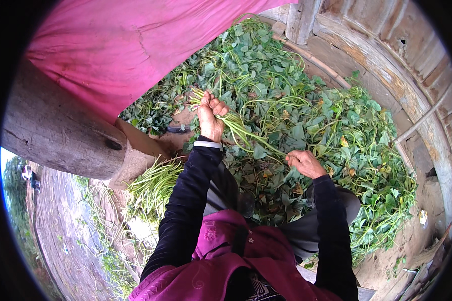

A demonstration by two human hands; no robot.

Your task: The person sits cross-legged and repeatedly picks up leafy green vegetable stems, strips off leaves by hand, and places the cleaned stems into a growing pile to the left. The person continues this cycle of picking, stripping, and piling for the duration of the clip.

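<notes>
My left hand (211,116) is closed in a fist around a bunch of long green leaf stalks (238,127). Their cut or snapped ends, some purplish, stick out above the thumb, and the other ends trail down to the right. My right hand (305,163) pinches the far end of a stalk that reaches across from the bunch. Both hands are above a broad heap of leafy green vines (278,101), which look like sweet potato vines. A pile of leafless stalks (156,184) lies left of my left forearm, partly hidden by the sleeve.
A thick wooden post (60,128) stands on a stone base (135,165) at left. Pink cloth (109,49) hangs over the upper left. A bamboo pole (312,58) and a timber wall (399,71) border the heap at right. Bare ground (66,225) shows outside.
</notes>
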